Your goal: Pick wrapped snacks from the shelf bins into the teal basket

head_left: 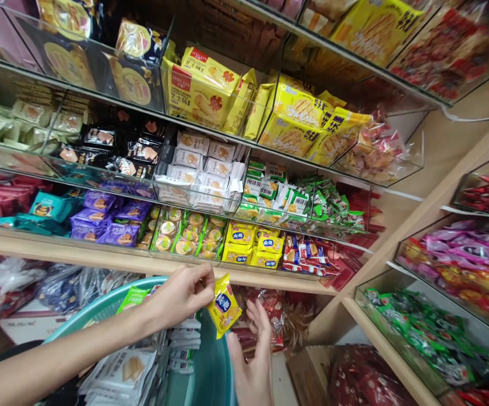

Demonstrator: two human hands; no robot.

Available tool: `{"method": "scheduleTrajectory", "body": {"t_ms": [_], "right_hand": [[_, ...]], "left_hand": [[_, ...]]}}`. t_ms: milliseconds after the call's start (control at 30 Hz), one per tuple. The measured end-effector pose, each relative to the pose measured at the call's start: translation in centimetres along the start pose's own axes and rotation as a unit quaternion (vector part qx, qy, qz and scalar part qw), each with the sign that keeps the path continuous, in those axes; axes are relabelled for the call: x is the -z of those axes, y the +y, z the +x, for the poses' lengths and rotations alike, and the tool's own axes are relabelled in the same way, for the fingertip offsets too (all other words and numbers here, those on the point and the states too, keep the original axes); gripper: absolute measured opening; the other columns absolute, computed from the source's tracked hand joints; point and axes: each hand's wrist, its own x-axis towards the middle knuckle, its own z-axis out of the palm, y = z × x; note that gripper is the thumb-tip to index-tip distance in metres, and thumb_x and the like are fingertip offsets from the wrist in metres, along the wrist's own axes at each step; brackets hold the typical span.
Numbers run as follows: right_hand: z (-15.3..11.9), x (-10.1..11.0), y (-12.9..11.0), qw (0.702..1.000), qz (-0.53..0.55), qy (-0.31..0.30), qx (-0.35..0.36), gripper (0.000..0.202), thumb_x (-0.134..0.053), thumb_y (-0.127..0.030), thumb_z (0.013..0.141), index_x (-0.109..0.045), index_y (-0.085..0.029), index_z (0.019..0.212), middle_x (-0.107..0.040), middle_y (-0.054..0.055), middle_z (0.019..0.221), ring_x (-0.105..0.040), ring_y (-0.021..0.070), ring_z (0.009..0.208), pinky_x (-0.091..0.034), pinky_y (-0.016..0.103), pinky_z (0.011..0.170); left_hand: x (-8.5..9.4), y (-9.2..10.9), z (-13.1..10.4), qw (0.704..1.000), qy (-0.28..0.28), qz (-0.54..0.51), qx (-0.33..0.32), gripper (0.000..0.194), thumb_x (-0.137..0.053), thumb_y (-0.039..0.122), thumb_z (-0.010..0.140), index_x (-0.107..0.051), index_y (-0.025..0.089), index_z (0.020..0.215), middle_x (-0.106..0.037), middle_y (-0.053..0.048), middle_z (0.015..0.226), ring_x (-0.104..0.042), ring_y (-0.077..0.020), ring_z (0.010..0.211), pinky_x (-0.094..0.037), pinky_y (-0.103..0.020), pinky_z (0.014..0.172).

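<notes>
Yellow packet (226,307) in question: we have it by one upper edge, pinched between the thumb and curled fingers of our left hand (196,290), just over the far right part of the rim of the teal basin (210,366). Our right hand (255,361) is open and empty, thumb and fingers spread, just beside the packet; whether the thumb brushes its lower end, we cannot tell. The two hands are apart.

We judge the step in hand to be the handling of this single piece between the hands. Any further move of it would call for a light, steady pinch on the edge, since a squeeze at the middle could crush what is inside.

The wrapper looks like thin, glossy film, roughly rectangular, slightly puffed, with crimped ends and a dark blue emblem. It hangs tilted. Similar yellow packs (253,245) sit stacked behind clear panels beyond the basin, above a pale wooden ledge (270,277). Left of them, round biscuits show through the film of green-edged packs (185,239). Inside the smooth, curved basin we see flat white packets (128,369) in a loose heap, and a bright green wrapper (132,299) near its far rim.
</notes>
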Motion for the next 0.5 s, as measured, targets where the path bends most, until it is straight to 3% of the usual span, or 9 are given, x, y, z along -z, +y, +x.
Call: {"method": "scheduleTrajectory", "body": {"t_ms": [100, 200, 367, 500], "right_hand": [[-0.5, 0.2, -0.8, 0.989, -0.114, -0.043, 0.088, 0.076, -0.066, -0.042, 0.074, -0.031, -0.025, 0.139, -0.043, 0.013, 0.140, -0.042, 0.0321, 0.127, -0.039, 0.051, 0.102], [-0.7, -0.1, -2.1, 0.974, -0.173, -0.087, 0.116, 0.086, -0.070, -0.042, 0.070, -0.025, -0.028, 0.142, -0.045, 0.011, 0.139, -0.042, 0.0316, 0.127, -0.040, 0.052, 0.102], [-1.3, -0.8, -3.9, 0.979, -0.146, -0.119, 0.077, 0.081, -0.067, -0.033, 0.074, -0.025, -0.028, 0.143, -0.059, 0.009, 0.122, -0.055, 0.0274, 0.112, -0.048, 0.045, 0.093], [-2.2, -1.2, -4.2, 0.982, -0.106, -0.151, 0.022, 0.079, -0.066, -0.030, 0.074, -0.026, -0.030, 0.142, -0.059, 0.008, 0.122, -0.056, 0.0254, 0.113, -0.049, 0.042, 0.094]], "left_hand": [[0.2, -0.1, -1.1, 0.999, -0.011, 0.011, 0.028, 0.013, -0.047, 0.031, 0.078, -0.050, 0.020, 0.074, -0.049, 0.006, 0.053, -0.043, -0.0095, 0.047, -0.029, -0.019, 0.043], [0.2, 0.1, -1.9, 0.999, -0.009, 0.022, 0.027, 0.011, -0.047, 0.028, 0.076, -0.051, 0.019, 0.071, -0.050, 0.005, 0.054, -0.045, -0.0098, 0.048, -0.030, -0.019, 0.045], [0.4, 0.7, -3.1, 0.999, -0.015, 0.020, 0.020, 0.008, -0.047, 0.022, 0.071, -0.050, 0.018, 0.064, -0.049, 0.006, 0.053, -0.043, -0.0089, 0.049, -0.030, -0.018, 0.046], [0.3, 0.3, -4.2, 0.999, -0.013, 0.020, 0.023, 0.007, -0.047, 0.020, 0.070, -0.049, 0.019, 0.064, -0.049, 0.006, 0.053, -0.043, -0.0089, 0.049, -0.028, -0.019, 0.046]]}}
